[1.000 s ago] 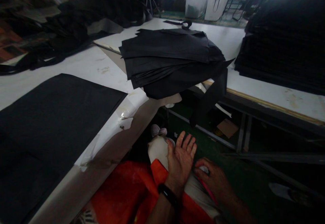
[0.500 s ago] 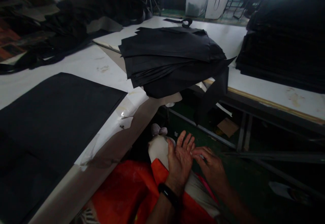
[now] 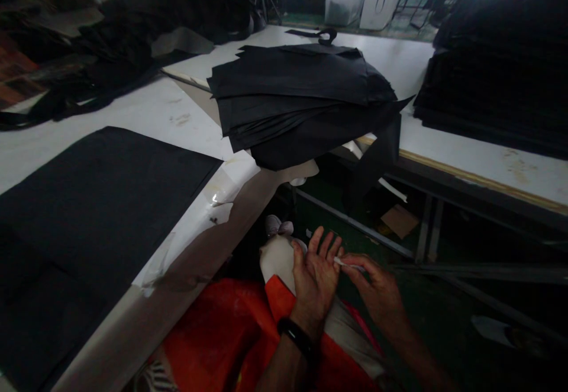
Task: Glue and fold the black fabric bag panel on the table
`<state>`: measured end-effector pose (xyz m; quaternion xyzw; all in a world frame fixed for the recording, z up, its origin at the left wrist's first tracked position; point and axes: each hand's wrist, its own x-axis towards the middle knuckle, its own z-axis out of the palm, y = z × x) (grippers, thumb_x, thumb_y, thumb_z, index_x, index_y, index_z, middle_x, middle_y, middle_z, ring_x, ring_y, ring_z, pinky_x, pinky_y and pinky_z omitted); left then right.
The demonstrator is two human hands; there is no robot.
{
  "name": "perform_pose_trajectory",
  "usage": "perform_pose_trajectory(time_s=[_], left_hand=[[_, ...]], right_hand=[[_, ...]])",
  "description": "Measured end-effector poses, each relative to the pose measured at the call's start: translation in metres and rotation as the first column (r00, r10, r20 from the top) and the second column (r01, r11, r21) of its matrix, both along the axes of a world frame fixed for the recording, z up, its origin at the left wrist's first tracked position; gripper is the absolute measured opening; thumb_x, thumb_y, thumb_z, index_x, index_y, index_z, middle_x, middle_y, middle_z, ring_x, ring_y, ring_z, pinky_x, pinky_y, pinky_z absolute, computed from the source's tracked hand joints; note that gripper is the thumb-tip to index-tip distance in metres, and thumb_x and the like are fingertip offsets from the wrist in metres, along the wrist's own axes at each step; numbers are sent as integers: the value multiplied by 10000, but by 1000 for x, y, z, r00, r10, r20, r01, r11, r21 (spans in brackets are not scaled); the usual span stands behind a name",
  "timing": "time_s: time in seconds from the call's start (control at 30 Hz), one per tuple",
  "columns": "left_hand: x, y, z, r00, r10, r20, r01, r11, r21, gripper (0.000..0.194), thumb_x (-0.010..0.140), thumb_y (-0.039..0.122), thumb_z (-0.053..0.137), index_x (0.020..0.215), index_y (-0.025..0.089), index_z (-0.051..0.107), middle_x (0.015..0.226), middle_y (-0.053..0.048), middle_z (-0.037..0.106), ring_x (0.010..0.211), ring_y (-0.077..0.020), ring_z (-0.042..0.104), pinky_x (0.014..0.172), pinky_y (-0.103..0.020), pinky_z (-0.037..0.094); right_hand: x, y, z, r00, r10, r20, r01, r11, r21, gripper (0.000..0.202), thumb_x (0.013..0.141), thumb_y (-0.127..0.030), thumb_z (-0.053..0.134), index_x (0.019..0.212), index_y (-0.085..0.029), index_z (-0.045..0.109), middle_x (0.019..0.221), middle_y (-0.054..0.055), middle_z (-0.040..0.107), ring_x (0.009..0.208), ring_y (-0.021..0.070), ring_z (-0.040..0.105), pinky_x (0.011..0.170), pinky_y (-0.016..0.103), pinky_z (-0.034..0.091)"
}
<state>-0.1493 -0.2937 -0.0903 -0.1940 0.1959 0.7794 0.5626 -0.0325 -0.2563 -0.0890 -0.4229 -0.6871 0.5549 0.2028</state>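
the right hand [image 3: 377, 288] pinches a small white sliver [image 3: 348, 263] against the flat, open-fingered left hand [image 3: 316, 276]; at 12 o'clock, the overhanging black fabric stack [image 3: 302, 99] could slide off

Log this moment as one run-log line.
left hand: open, palm up | right hand: pinching small white object at left fingertips | black fabric stack on table

Black sheet [image 3: 93, 202] flat on white table [image 3: 146, 113]; black fabric stack [image 3: 302, 99] behind.

Right hand [image 3: 377, 288] pinching white chalk [image 3: 348, 263] against open left palm [image 3: 316, 273].
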Motion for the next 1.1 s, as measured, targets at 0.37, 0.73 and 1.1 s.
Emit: perform_pose_trajectory(time_s=[0.37,0.73,1.1], left_hand=[[-2,0,-1,1000,2,-1,-2,1000,26,622,839,632,385,1199,147,533,1235,-169,538,1214,-284,473,1008,-377,381],[7,-1,-5,963,-94,-253,117,990,77,637,830,639,411,1212,150,552,1359,-149,457,1273,-297,402,1054,-392,309],[1,-1,-4,998,-38,-40,41,996,85,643,852,641,341,1175,135,570,1283,-157,515,1262,-292,419,1045,-380,329]], right_hand=[[4,7,-6,975,-148,167,187,950,-250,275,703,-473,608,750,-207,661,605,-9,606,548,152,530,511,258,403],[-15,17,1,980,41,194,47,903,-426,199,652,-376,597,601,-185,623,425,-53,451,399,96,369,409,234,278],[1,24,-8,982,-4,189,86,898,-431,225,600,-403,638,659,-186,649,480,-44,496,448,107,416,447,236,300]])
